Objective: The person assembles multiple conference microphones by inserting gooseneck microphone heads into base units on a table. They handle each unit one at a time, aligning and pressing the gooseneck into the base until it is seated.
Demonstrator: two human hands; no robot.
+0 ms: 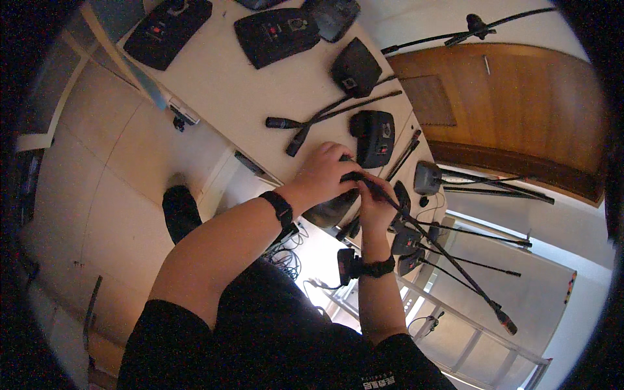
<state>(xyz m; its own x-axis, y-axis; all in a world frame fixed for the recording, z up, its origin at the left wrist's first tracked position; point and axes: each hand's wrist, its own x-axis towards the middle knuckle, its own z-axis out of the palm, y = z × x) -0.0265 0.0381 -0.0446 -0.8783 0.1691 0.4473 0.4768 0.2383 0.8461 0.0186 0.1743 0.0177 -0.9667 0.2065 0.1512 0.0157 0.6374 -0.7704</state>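
Note:
A long black gooseneck microphone [448,250] slants from my two hands down to the lower right, its head at the far end. My left hand [325,172] is closed around the stem's upper end, and my right hand [377,205] grips it just beside. The fingers hide the end between them. Just beyond my hands sits a black microphone base [374,140] on the table. Two loose gooseneck stems [312,123] lie crossed to the left of that base. Partly covered by my hands is a dark rounded object [331,209] that I cannot make out.
Several black microphone bases, such as one base [276,37], stand along the pale table [221,84]. More bases with stems [408,242] are at the right. Tangled cables [286,260] hang below the edge. A wooden door [500,110] and a metal ladder-like frame [474,335] are at right.

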